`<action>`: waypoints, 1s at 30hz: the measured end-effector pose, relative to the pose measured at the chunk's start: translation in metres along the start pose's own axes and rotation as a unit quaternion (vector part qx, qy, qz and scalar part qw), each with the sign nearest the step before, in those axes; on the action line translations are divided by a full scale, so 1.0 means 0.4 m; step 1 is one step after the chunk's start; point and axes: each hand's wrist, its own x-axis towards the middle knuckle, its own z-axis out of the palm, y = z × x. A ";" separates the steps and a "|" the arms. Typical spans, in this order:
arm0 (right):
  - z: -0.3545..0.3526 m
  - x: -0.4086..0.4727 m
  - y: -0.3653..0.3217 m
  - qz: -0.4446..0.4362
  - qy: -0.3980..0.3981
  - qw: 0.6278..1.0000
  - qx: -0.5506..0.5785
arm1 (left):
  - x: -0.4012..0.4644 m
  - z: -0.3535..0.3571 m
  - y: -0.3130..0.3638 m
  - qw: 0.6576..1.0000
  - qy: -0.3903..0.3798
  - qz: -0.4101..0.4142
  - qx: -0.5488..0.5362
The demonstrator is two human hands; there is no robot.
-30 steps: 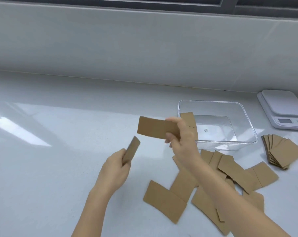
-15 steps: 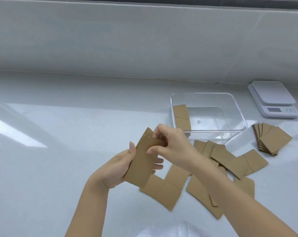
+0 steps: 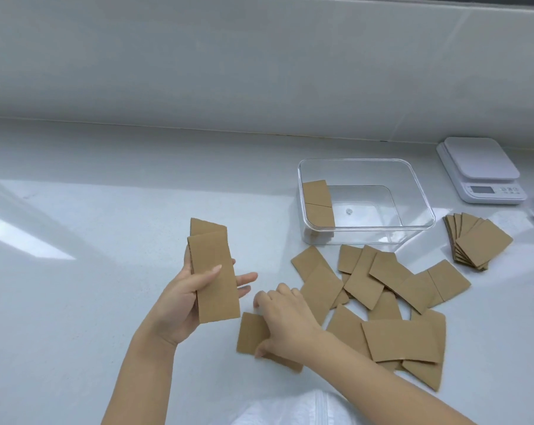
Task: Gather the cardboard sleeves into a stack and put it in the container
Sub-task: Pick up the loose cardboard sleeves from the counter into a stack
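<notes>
Our right hand [image 3: 285,320] half hides a flat sleeve [image 3: 253,332], fingers pinching it; our left hand [image 3: 186,299] clamps stacked sleeves [image 3: 213,271] beside scattered sleeves [image 3: 382,289].

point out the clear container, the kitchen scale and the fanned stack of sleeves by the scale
clear container [image 3: 413,191]: head view, on its right rim.
kitchen scale [image 3: 478,159]: head view, on the middle of its weighing platform.
fanned stack of sleeves [image 3: 483,242]: head view, on the face of the top sleeve.
</notes>
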 end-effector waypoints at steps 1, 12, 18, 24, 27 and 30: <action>-0.002 0.005 -0.008 -0.004 0.003 1.000 -0.005 | 0.000 0.001 -0.002 1.000 0.004 0.013 0.011; -0.052 -0.042 0.034 0.004 -0.015 0.959 0.282 | 0.014 -0.005 -0.011 0.996 0.062 0.044 -0.048; -0.156 -0.087 0.218 0.103 0.039 0.939 0.325 | 0.008 -0.013 -0.017 0.996 0.060 -0.002 -0.062; -0.170 -0.087 0.210 0.003 -0.088 0.995 -0.038 | 0.022 0.008 -0.032 0.997 0.051 -0.043 -0.031; -0.135 -0.042 0.160 -0.051 -0.086 0.991 -0.093 | 0.020 0.019 -0.037 0.998 0.035 -0.050 -0.028; -0.112 -0.004 0.156 -0.055 -0.086 0.988 -0.119 | 0.013 0.019 -0.039 0.998 0.028 -0.049 -0.022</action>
